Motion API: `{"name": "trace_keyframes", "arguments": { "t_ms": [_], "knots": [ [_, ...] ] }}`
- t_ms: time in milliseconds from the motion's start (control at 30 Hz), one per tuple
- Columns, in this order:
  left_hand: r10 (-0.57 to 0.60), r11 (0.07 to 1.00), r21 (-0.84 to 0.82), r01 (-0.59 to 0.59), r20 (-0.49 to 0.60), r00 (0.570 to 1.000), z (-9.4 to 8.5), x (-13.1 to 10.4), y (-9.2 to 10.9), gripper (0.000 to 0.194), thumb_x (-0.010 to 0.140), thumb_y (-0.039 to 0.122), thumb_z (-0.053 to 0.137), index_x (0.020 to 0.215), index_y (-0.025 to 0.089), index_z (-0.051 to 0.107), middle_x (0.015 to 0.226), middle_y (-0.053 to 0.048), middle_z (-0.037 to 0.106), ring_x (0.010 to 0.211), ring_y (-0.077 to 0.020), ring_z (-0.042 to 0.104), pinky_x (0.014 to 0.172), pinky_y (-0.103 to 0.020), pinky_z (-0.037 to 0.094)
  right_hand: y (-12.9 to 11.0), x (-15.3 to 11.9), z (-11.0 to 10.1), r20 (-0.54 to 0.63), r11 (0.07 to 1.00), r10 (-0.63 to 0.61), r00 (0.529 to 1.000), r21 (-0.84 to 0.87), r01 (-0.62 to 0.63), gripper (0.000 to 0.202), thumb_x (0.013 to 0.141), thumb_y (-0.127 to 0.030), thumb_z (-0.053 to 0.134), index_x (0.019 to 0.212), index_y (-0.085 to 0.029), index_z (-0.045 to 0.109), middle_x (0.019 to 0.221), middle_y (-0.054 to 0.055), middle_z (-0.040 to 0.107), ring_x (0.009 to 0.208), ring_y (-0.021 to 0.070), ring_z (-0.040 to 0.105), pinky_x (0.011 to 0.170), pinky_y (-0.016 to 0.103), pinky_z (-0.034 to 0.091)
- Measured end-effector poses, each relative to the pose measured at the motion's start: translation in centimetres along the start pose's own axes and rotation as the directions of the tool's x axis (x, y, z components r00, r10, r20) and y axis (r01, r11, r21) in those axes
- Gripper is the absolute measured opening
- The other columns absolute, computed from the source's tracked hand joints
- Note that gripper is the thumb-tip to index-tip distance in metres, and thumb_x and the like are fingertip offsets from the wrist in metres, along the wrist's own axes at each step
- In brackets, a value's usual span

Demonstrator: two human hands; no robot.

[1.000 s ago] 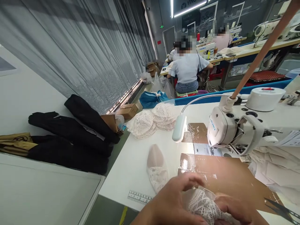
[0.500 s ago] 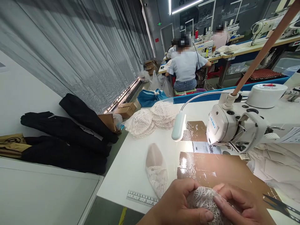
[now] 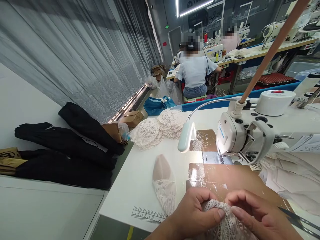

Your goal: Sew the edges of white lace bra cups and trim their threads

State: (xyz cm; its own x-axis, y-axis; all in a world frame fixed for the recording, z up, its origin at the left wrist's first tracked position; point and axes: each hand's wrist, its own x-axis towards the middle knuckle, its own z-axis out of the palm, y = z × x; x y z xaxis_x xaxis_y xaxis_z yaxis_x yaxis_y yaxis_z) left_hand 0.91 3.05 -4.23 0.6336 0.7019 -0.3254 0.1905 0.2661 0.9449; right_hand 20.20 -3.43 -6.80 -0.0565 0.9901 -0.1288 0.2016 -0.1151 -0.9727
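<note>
Near the bottom of the view, my left hand pinches a piece of cream lace between thumb and fingers. My right hand is closed at the lace's right side, its thumb and index finger at the edge. A lace-and-mesh piece lies flat on the white table, left of my hands. Beyond my hands stands a white sewing machine with a small lamp. Dark scissors lie right of my right hand, partly hidden by it.
Stacks of lace pieces rest at the table's far left edge. Pale fabric is heaped to the right of the machine. Printed ruler marks run along the near edge. A person sits at another machine ahead.
The lace has been shifted and bunched between my hands, with its edge folded up by my left thumb. My right fingers have spread slightly. The whole view has moved slightly.
</note>
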Motion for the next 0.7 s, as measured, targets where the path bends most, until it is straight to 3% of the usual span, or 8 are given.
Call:
{"name": "trace_keyframes", "arguments": {
  "t_ms": [67,167,267,467,600,700],
  "knots": [
    [0.004,1.000,0.009,-0.004,0.009,1.000,0.3,0.2,-0.1,0.040,0.071,0.050,0.074,0.075,0.013,0.058,0.066,0.001,0.047,0.062,-0.0106,0.039,0.057,-0.023,0.032,-0.3,0.3,-0.6,0.067,1.000,-0.008,0.998,-0.020,0.009,0.029,0.086,-0.055,0.060,0.096,-0.028,0.067,0.087,0.000,0.068,0.082,0.0191,0.063,0.073,0.023,0.050],
    [0.020,0.998,0.058,-0.021,0.013,1.000,0.6,0.4,-0.1,0.041,0.072,0.050,0.072,0.072,0.013,0.056,0.065,0.000,0.046,0.062,-0.0109,0.038,0.056,-0.024,0.031,-0.7,0.7,-1.0,0.155,0.988,-0.041,0.987,-0.142,0.063,0.028,0.090,-0.049,0.057,0.077,-0.024,0.062,0.072,-0.001,0.061,0.069,0.0170,0.057,0.063,0.023,0.046],
    [0.047,0.996,0.071,-0.050,0.047,0.998,0.5,0.4,0.0,0.040,0.073,0.050,0.072,0.076,0.013,0.056,0.066,0.000,0.046,0.063,-0.0109,0.038,0.057,-0.024,0.031,-1.1,0.8,-1.3,0.163,0.976,-0.058,0.985,-0.199,0.090,0.031,0.090,-0.045,0.056,0.070,-0.023,0.057,0.067,-0.002,0.055,0.064,0.0157,0.052,0.060,0.023,0.041],
    [0.110,0.994,-0.009,-0.110,0.111,0.988,0.5,0.3,0.3,0.039,0.074,0.048,0.076,0.081,0.010,0.064,0.071,-0.002,0.051,0.066,-0.0111,0.042,0.059,-0.023,0.033,-1.4,0.6,-1.9,0.179,0.989,-0.029,0.983,-0.137,0.054,0.034,0.088,-0.049,0.058,0.068,-0.023,0.052,0.065,-0.003,0.048,0.062,0.0148,0.047,0.057,0.023,0.037],
    [0.001,0.965,-0.264,0.011,0.042,0.999,1.6,1.2,-0.6,0.046,0.065,0.050,0.082,0.068,0.012,0.057,0.060,0.001,0.048,0.056,-0.0082,0.039,0.054,-0.022,0.030,-1.2,1.0,-1.6,0.140,0.999,0.009,0.990,-0.037,-0.004,0.042,0.087,-0.059,0.055,0.067,-0.022,0.051,0.064,-0.003,0.045,0.061,0.0145,0.042,0.055,0.024,0.034],
    [-0.104,0.879,-0.473,0.066,-0.056,0.993,1.1,1.4,-0.4,0.049,0.057,0.048,0.086,0.065,0.015,0.051,0.056,0.002,0.049,0.051,-0.0083,0.041,0.052,-0.022,0.032,-0.8,1.1,-1.8,0.094,0.997,0.048,0.994,0.051,-0.053,0.042,0.086,-0.063,0.054,0.074,-0.023,0.060,0.071,-0.002,0.054,0.068,0.0158,0.049,0.060,0.024,0.038]
  ]
}}
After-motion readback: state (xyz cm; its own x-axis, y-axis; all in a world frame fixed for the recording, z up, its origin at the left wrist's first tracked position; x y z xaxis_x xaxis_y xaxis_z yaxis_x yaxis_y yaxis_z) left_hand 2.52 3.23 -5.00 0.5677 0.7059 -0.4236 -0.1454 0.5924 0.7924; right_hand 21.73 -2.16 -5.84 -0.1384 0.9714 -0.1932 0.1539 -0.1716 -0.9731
